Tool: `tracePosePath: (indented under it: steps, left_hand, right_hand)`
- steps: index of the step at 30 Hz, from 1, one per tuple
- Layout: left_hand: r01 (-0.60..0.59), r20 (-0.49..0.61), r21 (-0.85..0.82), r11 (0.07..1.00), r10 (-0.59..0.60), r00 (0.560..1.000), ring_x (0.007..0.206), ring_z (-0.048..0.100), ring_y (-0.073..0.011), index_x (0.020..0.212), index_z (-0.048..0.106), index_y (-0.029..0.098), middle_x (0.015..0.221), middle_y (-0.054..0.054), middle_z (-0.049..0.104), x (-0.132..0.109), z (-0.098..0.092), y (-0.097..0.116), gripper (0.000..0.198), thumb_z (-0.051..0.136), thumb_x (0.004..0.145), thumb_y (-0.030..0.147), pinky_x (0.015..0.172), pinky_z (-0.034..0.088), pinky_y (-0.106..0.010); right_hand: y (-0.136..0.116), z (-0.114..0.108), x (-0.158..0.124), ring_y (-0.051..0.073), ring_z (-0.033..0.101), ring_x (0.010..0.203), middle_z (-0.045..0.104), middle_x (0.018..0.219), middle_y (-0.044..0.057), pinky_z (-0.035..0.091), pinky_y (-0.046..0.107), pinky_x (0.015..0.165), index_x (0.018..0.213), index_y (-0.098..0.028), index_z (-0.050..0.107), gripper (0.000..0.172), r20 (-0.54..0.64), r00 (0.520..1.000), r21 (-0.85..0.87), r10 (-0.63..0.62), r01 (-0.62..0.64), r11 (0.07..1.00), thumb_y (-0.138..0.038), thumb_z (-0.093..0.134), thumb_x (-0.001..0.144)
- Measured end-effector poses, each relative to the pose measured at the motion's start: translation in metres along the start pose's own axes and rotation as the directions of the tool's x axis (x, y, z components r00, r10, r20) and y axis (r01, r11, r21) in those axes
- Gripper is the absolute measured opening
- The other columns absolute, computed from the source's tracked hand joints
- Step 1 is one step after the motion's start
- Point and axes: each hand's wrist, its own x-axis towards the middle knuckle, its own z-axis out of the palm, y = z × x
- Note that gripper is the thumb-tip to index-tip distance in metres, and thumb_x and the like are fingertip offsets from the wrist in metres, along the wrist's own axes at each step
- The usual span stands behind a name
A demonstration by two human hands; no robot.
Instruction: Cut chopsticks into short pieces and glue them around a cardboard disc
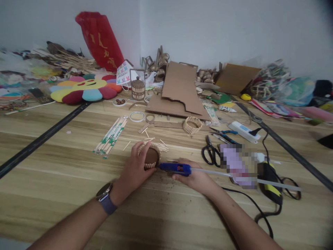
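My left hand (137,162) is closed round the near-left side of a small round basket (156,159) with a brown base and a wall of short wooden sticks. In my right hand (195,177) is a blue hot glue gun (177,168), a long clear glue stick (213,172) jutting from its back. The gun's nozzle points left and meets or nearly meets the basket's right side; I cannot tell whether they touch. Loose cut sticks (162,146) lie just behind the basket. Brown crumbs are scattered on the wooden table (156,222) below the gun.
Black scissors (210,152), pliers (225,132) and a white power strip (244,132) lie to the right, with a black cable nearby. Farther back are a stick ring (192,125), cardboard sheets (182,86) and a lidded stick bucket (137,89). Packaged chopsticks (111,136) lie left.
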Motion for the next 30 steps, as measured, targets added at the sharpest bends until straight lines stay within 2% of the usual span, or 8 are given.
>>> tracePosePath:
  steps: [17,21,23,26,28,30]
  left_hand:
    - [0.004,0.010,0.008,1.000,-0.005,1.000,0.135,0.040,-0.0367,0.148,0.027,0.026,0.143,-0.018,0.038,0.000,0.000,0.000,0.098,0.084,0.069,0.015,0.111,0.039,-0.059]
    - [-0.003,0.013,0.012,1.000,0.003,1.000,0.135,0.041,-0.0369,0.148,0.027,0.023,0.142,-0.019,0.038,0.000,0.000,0.000,0.099,0.085,0.068,0.015,0.111,0.040,-0.059]
    - [0.003,0.015,0.006,1.000,-0.003,1.000,0.135,0.040,-0.0366,0.148,0.027,0.023,0.142,-0.019,0.038,0.000,0.000,0.000,0.100,0.085,0.067,0.014,0.111,0.040,-0.058]
    - [0.003,0.008,-0.018,1.000,-0.003,1.000,0.136,0.039,-0.0360,0.149,0.025,0.025,0.143,-0.017,0.039,0.000,0.000,0.000,0.103,0.086,0.066,0.014,0.113,0.037,-0.059]
    - [0.001,0.003,-0.027,1.000,-0.001,1.000,0.136,0.039,-0.0359,0.149,0.023,0.027,0.143,-0.016,0.039,0.000,0.000,0.000,0.105,0.086,0.066,0.013,0.114,0.036,-0.059]
    - [0.003,0.006,-0.029,1.000,-0.003,1.000,0.137,0.039,-0.0360,0.150,0.023,0.027,0.143,-0.017,0.038,0.000,0.000,0.000,0.105,0.086,0.066,0.013,0.114,0.036,-0.060]
  right_hand:
    - [0.003,0.003,0.000,0.021,0.067,0.083,0.071,0.090,0.008,0.054,0.031,0.076,0.090,-0.019,0.069,0.023,-0.039,0.998,-0.072,-0.041,0.038,0.997,-0.041,0.072,0.084]
    - [-0.001,0.003,0.001,0.020,0.066,0.081,0.070,0.084,0.006,0.054,0.031,0.075,0.082,-0.020,0.068,0.021,-0.045,0.998,-0.056,-0.038,0.036,0.998,-0.041,0.072,0.083]
    - [-0.005,0.000,0.002,0.020,0.065,0.078,0.068,0.081,0.005,0.053,0.031,0.073,0.080,-0.020,0.067,0.022,-0.063,0.998,-0.011,0.008,-0.009,1.000,-0.041,0.072,0.082]
    - [-0.009,-0.009,0.001,0.021,0.065,0.074,0.070,0.079,0.004,0.054,0.031,0.070,0.081,-0.021,0.068,0.026,-0.083,0.985,0.101,0.150,-0.142,0.985,-0.046,0.073,0.077]
    - [-0.009,-0.017,0.000,0.023,0.067,0.079,0.073,0.082,0.005,0.054,0.033,0.072,0.083,-0.021,0.070,0.031,-0.145,0.954,0.195,0.261,-0.231,0.953,-0.050,0.075,0.073]
    - [-0.006,-0.025,0.000,0.023,0.067,0.079,0.074,0.083,0.005,0.054,0.034,0.071,0.084,-0.021,0.071,0.036,-0.234,0.897,0.304,0.375,-0.299,0.905,-0.053,0.078,0.068]
